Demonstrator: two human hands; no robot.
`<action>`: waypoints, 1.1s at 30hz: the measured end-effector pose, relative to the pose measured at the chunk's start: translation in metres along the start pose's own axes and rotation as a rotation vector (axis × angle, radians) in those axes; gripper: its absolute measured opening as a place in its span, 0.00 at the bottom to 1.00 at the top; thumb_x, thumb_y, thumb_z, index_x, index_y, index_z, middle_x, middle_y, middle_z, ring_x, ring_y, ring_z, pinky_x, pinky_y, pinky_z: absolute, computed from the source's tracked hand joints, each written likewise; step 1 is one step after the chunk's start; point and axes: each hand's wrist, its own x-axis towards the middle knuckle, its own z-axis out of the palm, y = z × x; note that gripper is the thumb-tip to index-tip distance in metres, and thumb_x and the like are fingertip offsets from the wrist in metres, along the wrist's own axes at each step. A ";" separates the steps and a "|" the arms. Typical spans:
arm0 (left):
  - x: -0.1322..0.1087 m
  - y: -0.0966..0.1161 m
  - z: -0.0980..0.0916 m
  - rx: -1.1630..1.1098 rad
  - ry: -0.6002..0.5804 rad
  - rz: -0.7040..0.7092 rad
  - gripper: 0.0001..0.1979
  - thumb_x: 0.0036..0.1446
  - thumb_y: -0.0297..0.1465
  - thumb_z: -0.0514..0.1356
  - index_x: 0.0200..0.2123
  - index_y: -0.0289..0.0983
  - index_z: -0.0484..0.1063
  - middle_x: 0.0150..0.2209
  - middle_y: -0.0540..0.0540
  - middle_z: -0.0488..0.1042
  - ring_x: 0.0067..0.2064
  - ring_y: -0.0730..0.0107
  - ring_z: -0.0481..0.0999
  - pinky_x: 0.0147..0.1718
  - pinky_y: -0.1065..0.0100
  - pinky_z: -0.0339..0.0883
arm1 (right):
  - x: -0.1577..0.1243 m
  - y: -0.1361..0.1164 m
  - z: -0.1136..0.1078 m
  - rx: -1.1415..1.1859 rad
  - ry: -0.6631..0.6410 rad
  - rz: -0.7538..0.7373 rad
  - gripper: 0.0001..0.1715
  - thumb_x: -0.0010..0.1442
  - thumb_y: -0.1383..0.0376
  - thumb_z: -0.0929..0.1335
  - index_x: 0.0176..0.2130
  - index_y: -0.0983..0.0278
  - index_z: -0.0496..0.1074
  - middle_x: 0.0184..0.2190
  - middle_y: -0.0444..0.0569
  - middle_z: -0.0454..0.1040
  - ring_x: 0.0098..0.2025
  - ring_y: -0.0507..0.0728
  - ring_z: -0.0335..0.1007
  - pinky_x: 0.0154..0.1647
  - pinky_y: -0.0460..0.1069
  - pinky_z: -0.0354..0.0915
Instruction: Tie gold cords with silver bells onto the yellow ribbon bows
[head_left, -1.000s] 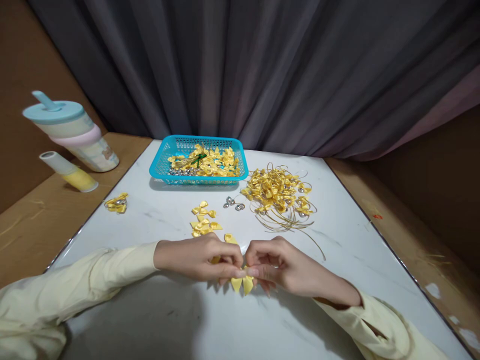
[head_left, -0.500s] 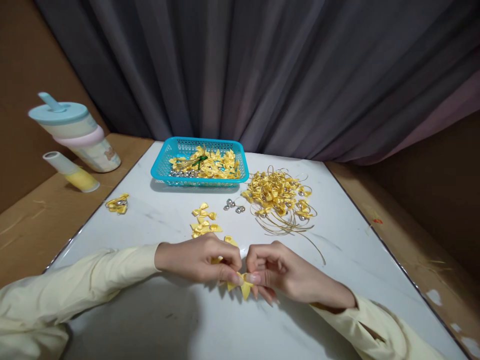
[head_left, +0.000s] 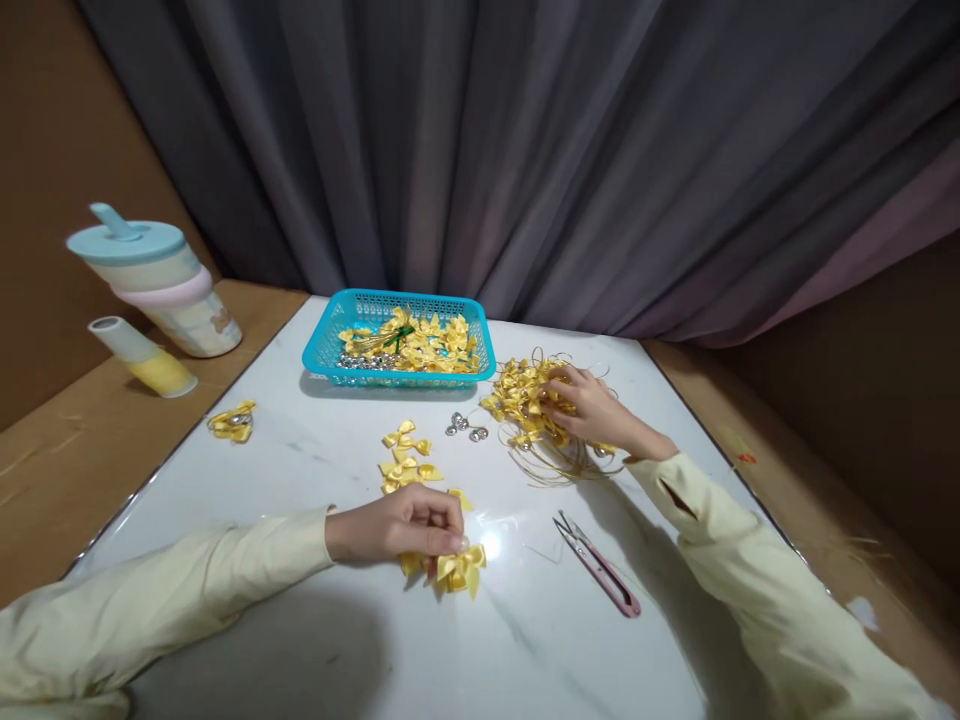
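Observation:
Above the near middle of the table, my left hand (head_left: 409,525) pinches a yellow ribbon bow (head_left: 463,571) between thumb and fingers, its pointed tails hanging down. Farther off to the right, my right hand (head_left: 589,405) reaches into a heap of yellow bows with gold cords and silver beads (head_left: 517,395). Its fingers are bent and apart, the tips partly hidden among the bows. Loose yellow bows (head_left: 405,470) lie just beyond my left hand, some partly covered by it. Pink-handled thread snips (head_left: 600,570) lie on the tabletop between my two forearms.
A blue basket (head_left: 397,378) at the back holds yellow bows and silver beads. Several silver beads (head_left: 466,428) lie in front of it. A small bow cluster (head_left: 234,422) sits at left, near a thread spool (head_left: 150,362) and a lidded cup (head_left: 161,285).
My right hand has left the bow and moved away to the heap at the back right. My left hand keeps the bow, slightly farther left. The snips have come into view.

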 end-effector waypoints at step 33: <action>-0.006 0.036 -0.008 0.274 -0.112 0.083 0.09 0.58 0.32 0.58 0.29 0.34 0.65 0.25 0.51 0.70 0.25 0.79 0.68 0.26 0.77 0.63 | -0.067 -0.148 -0.010 1.371 -0.433 0.114 0.12 0.56 0.66 0.70 0.36 0.64 0.62 0.30 0.44 0.73 0.33 0.48 0.72 0.37 0.43 0.65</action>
